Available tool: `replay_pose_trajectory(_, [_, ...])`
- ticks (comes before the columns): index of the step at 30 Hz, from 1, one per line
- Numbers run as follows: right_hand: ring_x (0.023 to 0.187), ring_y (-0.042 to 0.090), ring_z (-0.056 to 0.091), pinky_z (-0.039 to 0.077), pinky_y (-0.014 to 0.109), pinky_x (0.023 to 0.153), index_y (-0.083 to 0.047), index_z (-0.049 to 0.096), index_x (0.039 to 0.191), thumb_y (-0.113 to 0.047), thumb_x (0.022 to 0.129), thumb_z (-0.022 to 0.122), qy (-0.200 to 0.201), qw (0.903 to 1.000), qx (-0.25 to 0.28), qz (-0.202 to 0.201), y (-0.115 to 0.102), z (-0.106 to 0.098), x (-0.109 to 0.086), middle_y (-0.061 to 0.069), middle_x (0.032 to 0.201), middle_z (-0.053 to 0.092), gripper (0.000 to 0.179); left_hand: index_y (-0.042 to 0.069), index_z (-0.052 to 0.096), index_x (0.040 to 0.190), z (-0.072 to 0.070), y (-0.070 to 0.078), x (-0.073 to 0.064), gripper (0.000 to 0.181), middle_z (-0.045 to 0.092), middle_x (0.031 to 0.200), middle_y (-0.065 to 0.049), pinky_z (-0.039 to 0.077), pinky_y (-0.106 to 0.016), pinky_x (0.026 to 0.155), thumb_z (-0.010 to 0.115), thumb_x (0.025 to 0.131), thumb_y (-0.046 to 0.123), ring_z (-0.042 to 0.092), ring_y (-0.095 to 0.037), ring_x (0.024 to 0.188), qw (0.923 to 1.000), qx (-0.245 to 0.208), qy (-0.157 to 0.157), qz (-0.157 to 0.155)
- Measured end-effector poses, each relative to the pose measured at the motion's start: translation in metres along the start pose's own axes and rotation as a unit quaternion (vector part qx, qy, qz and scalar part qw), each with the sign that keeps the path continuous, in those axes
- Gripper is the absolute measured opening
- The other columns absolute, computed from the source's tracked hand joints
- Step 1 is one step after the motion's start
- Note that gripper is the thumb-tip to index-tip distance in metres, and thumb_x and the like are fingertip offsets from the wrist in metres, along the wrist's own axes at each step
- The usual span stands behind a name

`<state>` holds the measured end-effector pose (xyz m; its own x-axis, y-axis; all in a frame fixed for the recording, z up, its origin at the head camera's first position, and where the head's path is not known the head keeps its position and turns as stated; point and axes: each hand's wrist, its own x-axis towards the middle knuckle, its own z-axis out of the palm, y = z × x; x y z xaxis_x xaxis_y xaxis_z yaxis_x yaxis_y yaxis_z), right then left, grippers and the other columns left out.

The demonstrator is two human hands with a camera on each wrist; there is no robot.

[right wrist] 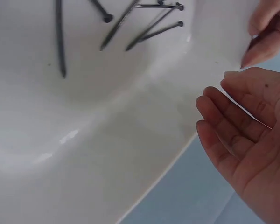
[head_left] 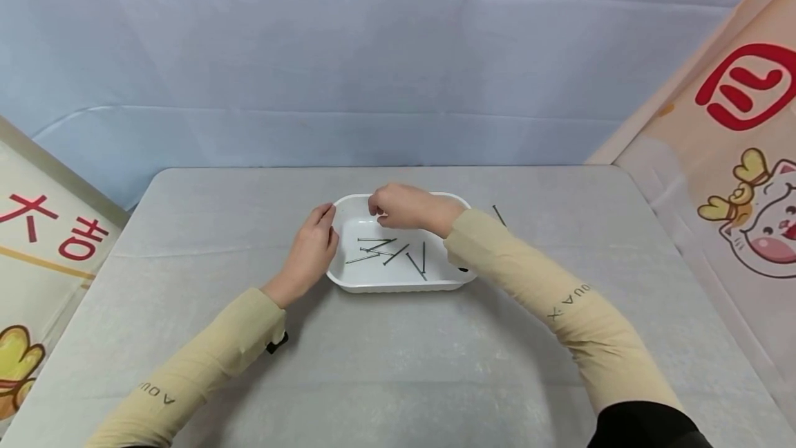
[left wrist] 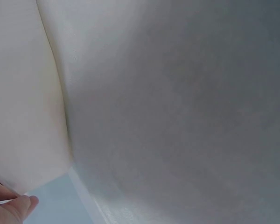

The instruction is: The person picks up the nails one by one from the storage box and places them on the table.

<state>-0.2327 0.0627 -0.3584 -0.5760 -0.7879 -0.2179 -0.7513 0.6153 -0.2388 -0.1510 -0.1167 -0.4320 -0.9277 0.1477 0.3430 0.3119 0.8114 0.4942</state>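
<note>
A white tray (head_left: pixel 404 287) lies on the table with several thin dark nails (head_left: pixel 388 253) scattered across its floor. My left hand (head_left: pixel 307 251) grips the tray's left end, thumb at the rim. Only its fingertips (left wrist: pixel 25 205) show in the lower left corner of the left wrist view. Over the far left part of the tray, my right hand (head_left: pixel 413 207) hovers with its fingers loosely bent. The right wrist view shows that hand (right wrist: pixel 256 140) beside the rim, near the left hand, nothing visible in it. The nails (right wrist: pixel 60 42) lie apart from it.
One more nail (head_left: pixel 499 216) is on the table to the right of the tray. The grey-covered table (head_left: pixel 398 372) ends at a pale blue cloth backdrop (head_left: pixel 373 75). Printed panels (head_left: pixel 678 178) stand at both sides.
</note>
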Motion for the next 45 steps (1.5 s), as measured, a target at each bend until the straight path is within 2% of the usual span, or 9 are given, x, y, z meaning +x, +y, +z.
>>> replay_pose_trajectory(12, [0.083, 0.017, 0.055, 0.047, 0.029, 0.077, 0.0, 0.065, 0.1, -0.006, 0.083, 0.059, -0.021, 0.9997, -0.004, -0.013, 0.004, 0.019, 0.012, 0.008, 0.095, 0.064, 0.019, -0.014, 0.046, 0.125, 0.003, -0.004, 0.001, 0.04, 0.045, 0.128, -0.024, 0.045, -0.041, 0.091, 0.047, 0.087, -0.003, 0.047, -0.034, 0.116, 1.0, 0.001, 0.0, 0.001])
replay_pose_trajectory(21, [0.084, 0.016, 0.056, 0.046, 0.029, 0.077, -0.002, 0.065, 0.101, -0.007, 0.085, 0.058, -0.046, 0.9985, -0.029, -0.002, 0.004, 0.029, 0.021, 0.007, 0.096, 0.063, 0.018, -0.013, 0.045, 0.126, 0.003, -0.005, 0.003, 0.04, 0.044, 0.129, -0.024, 0.043, -0.041, 0.094, 0.047, 0.087, -0.002, 0.045, -0.033, 0.118, 0.9999, -0.001, -0.008, -0.007])
replay_pose_trajectory(25, [0.079, 0.017, 0.055, 0.047, 0.03, 0.074, -0.002, 0.066, 0.095, -0.003, 0.083, 0.057, -0.059, 0.9979, -0.028, -0.002, 0.008, 0.036, 0.029, 0.007, 0.089, 0.063, 0.014, -0.013, 0.044, 0.127, 0.004, -0.006, 0.003, 0.041, 0.044, 0.13, -0.024, 0.042, -0.041, 0.094, 0.047, 0.088, -0.002, 0.045, -0.033, 0.119, 0.9999, -0.004, -0.011, -0.009])
replay_pose_trajectory(26, [0.075, 0.016, 0.053, 0.046, 0.028, 0.071, -0.004, 0.066, 0.091, -0.003, 0.082, 0.058, -0.048, 0.9984, -0.022, -0.019, 0.017, 0.044, 0.035, 0.005, 0.084, 0.062, 0.012, -0.013, 0.044, 0.127, 0.004, -0.006, 0.003, 0.041, 0.044, 0.129, -0.024, 0.042, -0.041, 0.094, 0.047, 0.088, -0.002, 0.045, -0.034, 0.119, 0.9999, -0.005, -0.01, -0.009])
replay_pose_trajectory(31, [0.063, 0.014, 0.044, 0.042, 0.026, 0.062, -0.006, 0.063, 0.077, -0.002, 0.079, 0.06, -0.039, 0.9982, -0.032, -0.033, 0.017, 0.048, 0.038, 0.002, 0.069, 0.057, 0.006, -0.014, 0.045, 0.126, 0.006, -0.007, 0.003, 0.04, 0.045, 0.128, -0.025, 0.042, -0.041, 0.094, 0.047, 0.087, -0.003, 0.045, -0.034, 0.118, 1.0, -0.006, -0.003, 0.001])
replay_pose_trajectory(33, [0.065, 0.015, 0.047, 0.042, 0.023, 0.061, -0.003, 0.066, 0.079, -0.001, 0.08, 0.059, -0.044, 0.9978, -0.044, -0.024, 0.003, 0.038, 0.03, 0.005, 0.072, 0.06, 0.007, -0.014, 0.045, 0.126, 0.006, -0.008, 0.003, 0.04, 0.045, 0.128, -0.025, 0.043, -0.041, 0.093, 0.047, 0.087, -0.003, 0.046, -0.034, 0.118, 1.0, -0.006, -0.001, 0.004])
replay_pose_trajectory(37, [0.074, 0.016, 0.056, 0.046, 0.021, 0.068, -0.001, 0.068, 0.09, 0.002, 0.079, 0.058, -0.04, 0.9979, -0.044, -0.025, 0.0, 0.039, 0.028, 0.007, 0.084, 0.065, 0.015, -0.014, 0.045, 0.125, 0.006, -0.008, 0.003, 0.04, 0.045, 0.128, -0.025, 0.043, -0.041, 0.093, 0.046, 0.087, -0.003, 0.046, -0.034, 0.118, 1.0, -0.007, 0.0, 0.006])
replay_pose_trajectory(39, [0.081, 0.019, 0.059, 0.048, 0.027, 0.075, -0.002, 0.068, 0.094, 0.002, 0.079, 0.057, -0.048, 0.9976, -0.045, -0.02, 0.004, 0.044, 0.033, 0.008, 0.09, 0.066, 0.018, -0.014, 0.045, 0.126, 0.006, -0.008, 0.003, 0.04, 0.045, 0.128, -0.024, 0.043, -0.042, 0.093, 0.047, 0.087, -0.003, 0.046, -0.034, 0.118, 1.0, -0.008, 0.0, 0.005])
replay_pose_trajectory(45, [0.074, 0.016, 0.054, 0.047, 0.025, 0.07, -0.004, 0.066, 0.089, 0.003, 0.08, 0.057, -0.059, 0.9972, -0.046, -0.008, 0.005, 0.048, 0.037, 0.006, 0.084, 0.063, 0.014, -0.013, 0.045, 0.126, 0.006, -0.009, 0.003, 0.04, 0.045, 0.128, -0.024, 0.043, -0.042, 0.093, 0.047, 0.087, -0.003, 0.046, -0.034, 0.118, 0.9999, -0.01, 0.001, 0.007])
